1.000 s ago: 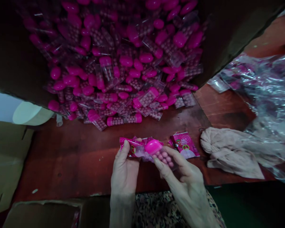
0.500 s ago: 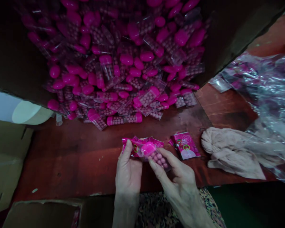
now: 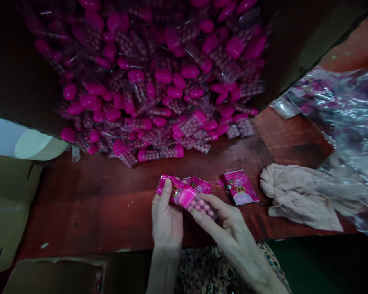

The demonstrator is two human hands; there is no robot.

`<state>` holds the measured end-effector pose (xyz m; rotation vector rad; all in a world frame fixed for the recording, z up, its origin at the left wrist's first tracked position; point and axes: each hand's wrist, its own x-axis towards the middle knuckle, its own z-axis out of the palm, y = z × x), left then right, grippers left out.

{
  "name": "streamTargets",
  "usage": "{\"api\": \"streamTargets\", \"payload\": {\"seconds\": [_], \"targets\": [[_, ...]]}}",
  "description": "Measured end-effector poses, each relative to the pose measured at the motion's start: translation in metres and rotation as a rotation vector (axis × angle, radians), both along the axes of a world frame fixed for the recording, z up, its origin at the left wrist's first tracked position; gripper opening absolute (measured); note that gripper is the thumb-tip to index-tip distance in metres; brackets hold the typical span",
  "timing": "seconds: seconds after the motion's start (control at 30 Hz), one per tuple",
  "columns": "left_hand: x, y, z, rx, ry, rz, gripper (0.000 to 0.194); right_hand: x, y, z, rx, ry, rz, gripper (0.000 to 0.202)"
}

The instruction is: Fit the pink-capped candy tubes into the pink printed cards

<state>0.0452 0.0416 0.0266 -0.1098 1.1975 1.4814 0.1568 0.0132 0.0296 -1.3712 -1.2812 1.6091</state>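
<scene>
My left hand (image 3: 168, 218) pinches a pink printed packet (image 3: 174, 190) between thumb and fingers. In my right hand (image 3: 228, 220) is a clear candy container (image 3: 203, 205) with a pink cap and pink balls inside. The capped end points left and overlaps or meets the packet; whether it is inside the packet cannot be made out. Just behind my hands another pink packet (image 3: 201, 186) lies on the red-brown table (image 3: 88, 200). More packets (image 3: 241, 188) lie to the right of my right hand.
A large pile of pink-capped containers (image 3: 174, 93) spills from a dark box at the back. On the right are a beige cloth (image 3: 297, 196) and clear plastic bags (image 3: 355, 122). A pale round tub (image 3: 38, 146) and cardboard (image 3: 9, 204) are at the left.
The container in my right hand has turned and shifted slightly left, its cap nearer the held packet. The packet has tilted a little in my left hand.
</scene>
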Motion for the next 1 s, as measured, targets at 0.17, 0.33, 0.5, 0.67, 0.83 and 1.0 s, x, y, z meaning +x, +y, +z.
{"api": "streamTargets", "payload": {"seconds": [0.17, 0.33, 0.5, 0.67, 0.83, 1.0], "targets": [[-0.001, 0.000, -0.003, 0.034, 0.058, -0.001, 0.008, -0.001, 0.000, 0.002, 0.071, -0.112, -0.009, 0.026], [-0.001, 0.001, -0.006, 0.034, 0.128, 0.009, 0.009, 0.000, -0.003, -0.006, 0.054, -0.159, -0.021, 0.032], [0.000, -0.002, -0.007, 0.120, 0.090, -0.020, 0.020, -0.003, 0.002, -0.008, 0.042, -0.022, -0.070, 0.027], [0.001, -0.006, -0.004, 0.078, 0.038, -0.190, 0.020, -0.006, 0.003, -0.009, 0.094, 0.001, -0.122, 0.025], [0.004, -0.007, -0.002, 0.079, 0.070, -0.251, 0.015, -0.007, 0.001, -0.009, 0.138, 0.006, -0.146, 0.023], [0.001, -0.010, -0.002, 0.086, 0.043, -0.303, 0.023, -0.010, -0.003, -0.011, 0.084, 0.103, -0.177, 0.029]]}}
